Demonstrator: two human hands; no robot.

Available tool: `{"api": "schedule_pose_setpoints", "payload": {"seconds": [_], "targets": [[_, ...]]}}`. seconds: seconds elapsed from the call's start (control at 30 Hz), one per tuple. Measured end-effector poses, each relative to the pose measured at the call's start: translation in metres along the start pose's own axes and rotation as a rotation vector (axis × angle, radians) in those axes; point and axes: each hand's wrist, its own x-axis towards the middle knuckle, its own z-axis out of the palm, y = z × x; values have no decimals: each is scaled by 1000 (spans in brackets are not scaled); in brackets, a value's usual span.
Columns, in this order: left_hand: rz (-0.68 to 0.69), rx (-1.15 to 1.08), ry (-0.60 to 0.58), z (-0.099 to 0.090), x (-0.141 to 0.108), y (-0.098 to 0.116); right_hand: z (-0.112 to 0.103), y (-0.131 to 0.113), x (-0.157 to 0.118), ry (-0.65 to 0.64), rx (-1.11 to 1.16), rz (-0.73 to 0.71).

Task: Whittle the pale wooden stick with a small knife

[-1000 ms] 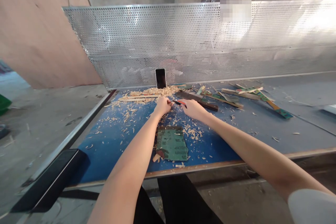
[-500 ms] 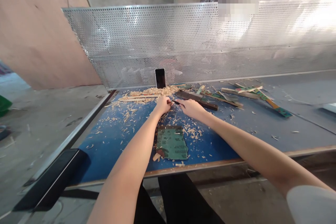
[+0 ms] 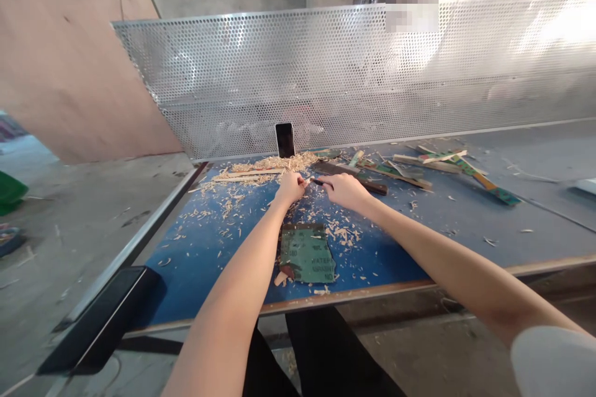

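"Gripping what, the right hand [image 3: 347,191]?"
"A dark tool [image 3: 317,182], fingers curled closed around it, above the blue table [image 3: 190,273]."
"The left hand [image 3: 291,187]?"
"Pinched on a small pale piece [image 3: 307,182] (mostly hidden), just beside the tool."

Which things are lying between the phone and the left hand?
In the head view, a heap of wood shavings and the end of a pale strip lie between the phone and the left hand.

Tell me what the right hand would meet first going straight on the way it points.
Likely the pale piece at the fingertips of the left hand, then that hand; the right hand and its tool point that way. Depth there is hard to judge.
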Motion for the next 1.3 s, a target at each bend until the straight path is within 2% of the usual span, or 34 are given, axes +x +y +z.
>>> {"api": "schedule_pose_setpoints", "payload": {"seconds": [0.13, 0.33, 0.53, 0.8, 1.3], "targets": [[0, 64, -7, 0, 1, 0, -3, -3, 3, 55, 36, 8], [-25, 6, 13, -2, -2, 0, 10, -5, 6, 1, -28, 17], [-12, -17, 12, -1, -2, -1, 15, 0, 5, 6, -4, 16], [-3, -22, 19, -3, -6, 1, 15, -3, 2, 30, -6, 26], [40, -32, -19, -1, -3, -1, 11, -7, 0, -37, -44, 14]]}}
